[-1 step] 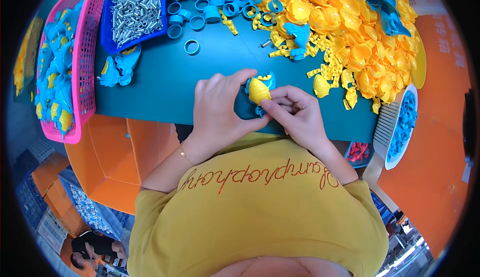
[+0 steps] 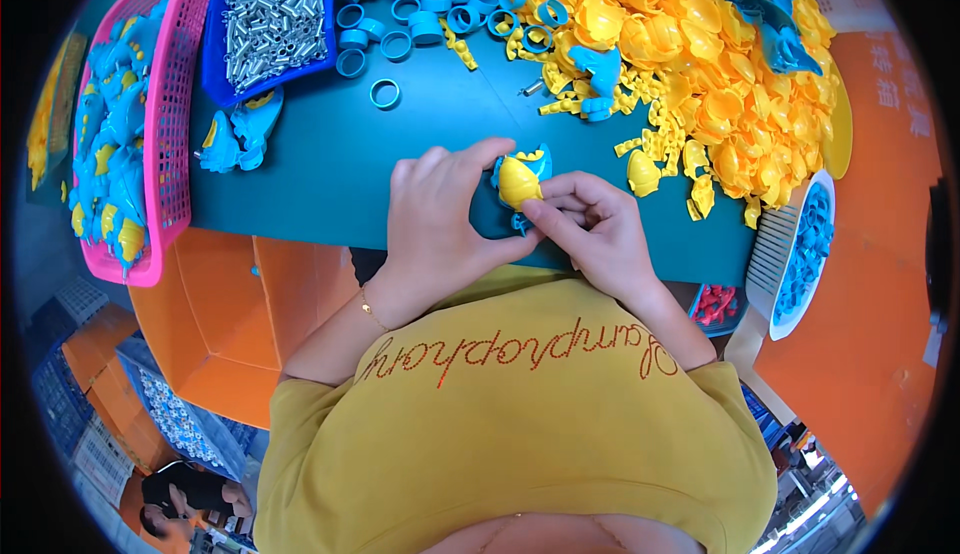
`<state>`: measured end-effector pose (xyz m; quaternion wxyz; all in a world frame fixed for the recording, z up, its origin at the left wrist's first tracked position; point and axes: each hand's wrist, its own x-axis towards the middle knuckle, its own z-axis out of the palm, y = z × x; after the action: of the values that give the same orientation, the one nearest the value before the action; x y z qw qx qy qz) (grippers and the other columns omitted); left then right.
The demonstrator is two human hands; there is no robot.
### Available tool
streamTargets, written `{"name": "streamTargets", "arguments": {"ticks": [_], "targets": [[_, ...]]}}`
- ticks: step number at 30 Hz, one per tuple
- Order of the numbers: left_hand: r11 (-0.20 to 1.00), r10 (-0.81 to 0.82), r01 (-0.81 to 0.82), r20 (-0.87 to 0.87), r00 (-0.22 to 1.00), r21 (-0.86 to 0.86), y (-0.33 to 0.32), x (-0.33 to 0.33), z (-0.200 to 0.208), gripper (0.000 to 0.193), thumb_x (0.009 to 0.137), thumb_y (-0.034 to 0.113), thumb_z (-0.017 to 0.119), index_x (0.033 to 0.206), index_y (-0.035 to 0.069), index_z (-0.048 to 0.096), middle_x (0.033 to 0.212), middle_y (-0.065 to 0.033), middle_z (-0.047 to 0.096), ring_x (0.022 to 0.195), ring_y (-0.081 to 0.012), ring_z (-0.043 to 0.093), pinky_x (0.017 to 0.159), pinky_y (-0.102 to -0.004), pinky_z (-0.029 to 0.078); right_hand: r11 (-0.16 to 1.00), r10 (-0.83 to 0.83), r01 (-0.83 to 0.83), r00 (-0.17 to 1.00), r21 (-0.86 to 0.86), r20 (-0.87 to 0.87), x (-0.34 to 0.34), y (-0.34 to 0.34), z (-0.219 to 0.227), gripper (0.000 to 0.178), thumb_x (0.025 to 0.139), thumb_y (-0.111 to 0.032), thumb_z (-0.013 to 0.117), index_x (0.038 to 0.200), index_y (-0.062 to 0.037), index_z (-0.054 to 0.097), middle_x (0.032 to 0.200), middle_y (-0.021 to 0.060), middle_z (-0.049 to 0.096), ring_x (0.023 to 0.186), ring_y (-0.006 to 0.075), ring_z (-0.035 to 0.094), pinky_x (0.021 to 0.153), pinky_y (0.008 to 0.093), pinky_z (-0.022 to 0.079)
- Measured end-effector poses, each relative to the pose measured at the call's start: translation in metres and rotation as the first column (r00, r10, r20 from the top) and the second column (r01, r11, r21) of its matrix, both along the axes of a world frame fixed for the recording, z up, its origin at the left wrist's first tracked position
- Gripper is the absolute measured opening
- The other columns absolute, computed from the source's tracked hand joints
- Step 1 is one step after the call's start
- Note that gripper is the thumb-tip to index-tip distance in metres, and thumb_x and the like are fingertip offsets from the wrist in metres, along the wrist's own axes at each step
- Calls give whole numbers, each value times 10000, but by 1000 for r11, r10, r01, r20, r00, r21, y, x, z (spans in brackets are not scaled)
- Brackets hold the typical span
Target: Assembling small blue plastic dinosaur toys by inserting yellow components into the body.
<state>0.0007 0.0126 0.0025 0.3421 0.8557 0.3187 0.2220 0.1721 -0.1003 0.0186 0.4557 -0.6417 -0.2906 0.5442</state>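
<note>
Near the table's front edge, my left hand (image 2: 432, 216) and my right hand (image 2: 598, 232) hold a small blue and yellow plastic toy part between them. Its rounded, ridged yellow shell (image 2: 519, 183) faces up, and a blue body piece (image 2: 540, 161) shows behind it. My left thumb and forefinger grip the part from below and above. On the right, my thumb and bent forefinger pinch the shell's edge. My fingers cover some of the blue piece. A loose yellow shell (image 2: 643, 173) lies to the right, beside my right hand.
Blue rings (image 2: 384, 94) and a heap of yellow shells (image 2: 700, 74) lie on the green table (image 2: 300, 184). A blue bin (image 2: 328, 14) holds metal pins. A pink basket (image 2: 168, 124) contains blue-yellow parts; two similar parts (image 2: 240, 136) sit beside it. A white basket (image 2: 770, 254) is right.
</note>
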Motion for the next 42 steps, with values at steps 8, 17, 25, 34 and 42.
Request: {"name": "streamTargets", "arguments": {"ticks": [8,17,25,34,42], "targets": [[1000,-18,17,36,999,23,0,-4,-7,805,618,328,950,1334,191,609,1027,15,665,901,-211,595,828,-391,397,988,154,-150,957,-37,244,2,9,21,141,977,-134,780,1042,-13,750,761,-32,658,604,-12,455,526,212,323],[997,-68,67,41,997,45,-1,-8,-8,855,621,314,951,1390,184,598,1006,-4,647,947,-229,609,857,-397,410,945,188,-300,823,130,537,-1,7,19,115,957,-119,794,1023,-32,760,716,-54,645,540,-2,377,488,225,282],[998,-66,65,51,997,24,0,-9,-8,853,626,282,948,1403,176,611,1047,-12,669,966,-241,615,875,-408,435,990,132,-144,882,-8,453,-10,13,24,147,923,-166,822,1008,-57,774,690,17,674,497,49,438,470,257,332],[986,-160,157,41,986,60,7,-13,-1,862,702,326,930,1477,166,586,1106,-24,674,1018,-243,603,909,-405,448,979,118,-166,935,119,333,6,12,11,238,869,-214,888,1012,-59,779,763,-19,699,540,11,419,484,239,317],[977,-209,208,34,977,39,12,-14,5,887,693,342,959,1482,155,599,1157,-26,696,996,-232,595,902,-379,438,958,-167,-121,500,259,850,77,57,38,146,933,-111,773,1073,-70,788,928,23,778,681,101,588,628,262,471]]}}
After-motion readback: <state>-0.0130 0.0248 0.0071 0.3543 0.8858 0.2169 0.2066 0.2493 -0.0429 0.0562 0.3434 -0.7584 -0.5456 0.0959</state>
